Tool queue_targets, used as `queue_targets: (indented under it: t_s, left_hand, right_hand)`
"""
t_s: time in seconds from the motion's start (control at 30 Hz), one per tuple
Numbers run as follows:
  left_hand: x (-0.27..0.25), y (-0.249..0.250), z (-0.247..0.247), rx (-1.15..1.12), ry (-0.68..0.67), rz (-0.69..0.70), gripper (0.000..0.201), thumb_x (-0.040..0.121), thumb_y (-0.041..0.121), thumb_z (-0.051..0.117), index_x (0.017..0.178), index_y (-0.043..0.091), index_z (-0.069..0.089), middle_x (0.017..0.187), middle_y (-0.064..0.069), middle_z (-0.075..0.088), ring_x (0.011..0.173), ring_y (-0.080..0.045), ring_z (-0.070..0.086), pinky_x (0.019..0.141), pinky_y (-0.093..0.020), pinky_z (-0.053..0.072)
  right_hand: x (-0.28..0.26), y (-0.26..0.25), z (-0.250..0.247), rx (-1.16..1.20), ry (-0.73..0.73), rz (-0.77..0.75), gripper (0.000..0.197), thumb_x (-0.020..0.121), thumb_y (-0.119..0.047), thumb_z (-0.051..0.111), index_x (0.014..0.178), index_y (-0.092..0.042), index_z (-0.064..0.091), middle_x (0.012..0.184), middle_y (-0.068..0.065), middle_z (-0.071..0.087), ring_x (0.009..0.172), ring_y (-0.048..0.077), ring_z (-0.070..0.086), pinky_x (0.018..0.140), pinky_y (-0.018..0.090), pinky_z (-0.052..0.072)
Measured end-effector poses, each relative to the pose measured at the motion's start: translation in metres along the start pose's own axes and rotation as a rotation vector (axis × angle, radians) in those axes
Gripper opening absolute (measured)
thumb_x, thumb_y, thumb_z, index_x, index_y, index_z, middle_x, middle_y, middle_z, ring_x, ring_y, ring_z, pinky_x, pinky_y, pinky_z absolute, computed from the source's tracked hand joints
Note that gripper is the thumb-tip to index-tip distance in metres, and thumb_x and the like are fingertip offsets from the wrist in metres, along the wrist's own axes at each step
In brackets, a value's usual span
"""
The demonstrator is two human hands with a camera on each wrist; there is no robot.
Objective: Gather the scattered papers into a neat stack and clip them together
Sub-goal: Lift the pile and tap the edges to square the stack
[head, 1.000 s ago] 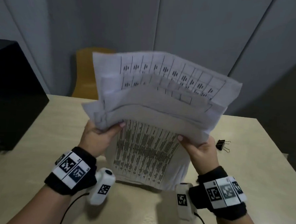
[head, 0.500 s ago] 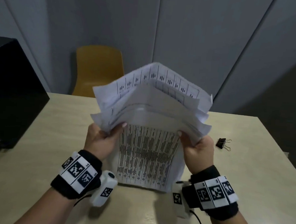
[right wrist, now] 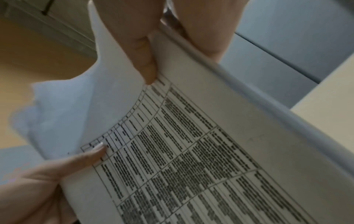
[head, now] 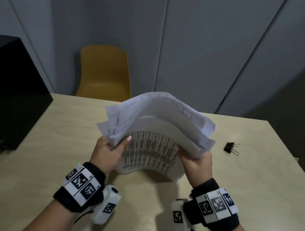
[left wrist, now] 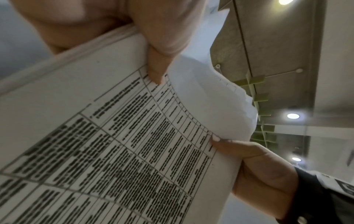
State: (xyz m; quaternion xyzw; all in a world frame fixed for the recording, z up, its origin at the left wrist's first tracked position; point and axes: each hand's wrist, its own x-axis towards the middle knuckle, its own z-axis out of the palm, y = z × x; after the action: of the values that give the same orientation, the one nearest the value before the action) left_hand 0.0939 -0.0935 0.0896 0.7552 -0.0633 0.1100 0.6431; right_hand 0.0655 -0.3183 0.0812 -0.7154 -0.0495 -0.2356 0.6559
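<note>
A bundle of white printed papers (head: 151, 150) stands on its lower edge on the table, its top half drooping back away from me. My left hand (head: 109, 150) grips its left side, thumb on the printed front sheet (left wrist: 134, 136). Gripping the right side is my right hand (head: 193, 158), thumb likewise on the front (right wrist: 191, 144). The upper sheet edges are uneven and fanned. A black binder clip (head: 230, 147) lies on the table to the right of my right hand, untouched.
The light wooden table (head: 58, 145) runs out on all sides of the papers. A large black box (head: 13, 94) sits at the table's left. A yellow chair (head: 104, 72) stands behind the far edge, against grey wall panels.
The sheets' tops, upright and fanned a second ago, have slid down and bent backward. Both hands have moved slightly closer together, still gripping the bundle.
</note>
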Motion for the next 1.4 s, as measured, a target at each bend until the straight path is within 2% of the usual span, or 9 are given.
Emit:
queue_targets:
  t_s: [0.1,0.2,0.3,0.5,0.67,0.8,0.9,1.0,1.4]
  left_hand:
    - [0.005,0.009,-0.002,0.030,0.012,0.058,0.021,0.081,0.020,0.068,0.086,0.039,0.061,0.079,0.034,0.067,0.079,0.014,0.061,0.069,-0.004,0.046]
    - [0.006,0.011,-0.010,-0.022,-0.013,0.015,0.025,0.071,0.015,0.077,0.085,0.030,0.064,0.073,0.020,0.071,0.074,0.010,0.064,0.062,-0.007,0.049]
    - [0.002,0.004,-0.016,-0.061,-0.099,-0.070,0.039,0.060,0.023,0.080,0.095,0.024,0.065,0.088,0.010,0.073,0.087,0.002,0.066,0.072,-0.015,0.052]
    - [0.005,0.004,-0.010,-0.066,0.005,-0.040,0.030,0.077,-0.003,0.068,0.080,0.025,0.061,0.066,0.025,0.069,0.070,0.009,0.064,0.059,-0.003,0.045]
    - [0.006,0.010,-0.020,-0.051,-0.053,0.051,0.042,0.066,-0.009,0.074,0.095,0.019,0.063,0.083,0.026,0.071,0.084,0.007,0.065,0.071,-0.006,0.048]
    - [0.006,0.007,-0.019,-0.059,-0.010,0.051,0.043,0.065,-0.006,0.076,0.095,0.021,0.063,0.082,0.027,0.071,0.083,0.008,0.065,0.072,-0.007,0.048]
    - [0.008,0.006,-0.020,-0.061,-0.017,0.046,0.040,0.066,-0.004,0.076,0.093,0.023,0.064,0.083,0.025,0.072,0.084,0.006,0.065,0.073,-0.008,0.049]
    - [0.009,0.005,-0.020,-0.079,-0.027,0.052,0.040,0.064,0.006,0.083,0.095,0.023,0.065,0.086,0.022,0.072,0.085,0.003,0.066,0.072,-0.010,0.049]
    - [0.009,0.004,-0.025,-0.064,-0.044,0.094,0.067,0.053,0.039,0.076,0.112,0.008,0.063,0.101,0.000,0.070,0.095,-0.010,0.066,0.073,-0.014,0.052]
  right_hand:
    - [0.005,-0.007,0.000,0.002,0.015,-0.017,0.026,0.069,-0.006,0.071,0.074,-0.032,0.069,0.071,-0.022,0.070,0.068,-0.005,0.064,0.062,0.014,0.051]
    - [0.007,-0.013,-0.005,0.111,-0.022,0.024,0.035,0.064,-0.009,0.074,0.097,-0.009,0.062,0.083,-0.007,0.072,0.077,0.005,0.066,0.066,0.019,0.054]
    - [0.006,-0.005,-0.009,0.167,-0.066,0.140,0.055,0.064,-0.007,0.076,0.112,-0.018,0.052,0.102,0.002,0.066,0.093,0.011,0.065,0.075,0.025,0.055]
    - [0.004,-0.008,-0.001,0.089,-0.045,0.125,0.026,0.072,0.004,0.071,0.088,-0.014,0.062,0.077,-0.013,0.072,0.074,0.003,0.066,0.066,0.020,0.054]
    - [0.005,-0.025,-0.005,0.077,0.017,0.032,0.085,0.067,-0.019,0.074,0.137,-0.027,0.028,0.115,0.009,0.057,0.101,0.020,0.062,0.085,0.035,0.054]
    - [0.010,-0.044,0.001,-0.119,0.079,-0.267,0.101,0.068,-0.024,0.069,0.143,-0.035,0.002,0.132,0.016,0.039,0.122,0.025,0.046,0.098,0.038,0.045]
    - [0.017,-0.050,0.005,-0.379,0.058,-0.454,0.078,0.071,-0.023,0.065,0.140,-0.022,0.028,0.134,0.019,0.034,0.123,0.005,0.036,0.103,0.021,0.034]
    - [0.019,-0.048,0.006,-0.496,0.009,-0.409,0.043,0.074,-0.023,0.063,0.117,-0.020,0.058,0.133,0.015,0.036,0.116,0.015,0.044,0.100,0.040,0.042]
    - [0.019,-0.050,0.008,-0.556,0.019,-0.416,0.055,0.073,-0.020,0.065,0.126,-0.016,0.052,0.131,0.017,0.038,0.113,0.004,0.039,0.100,0.010,0.030]
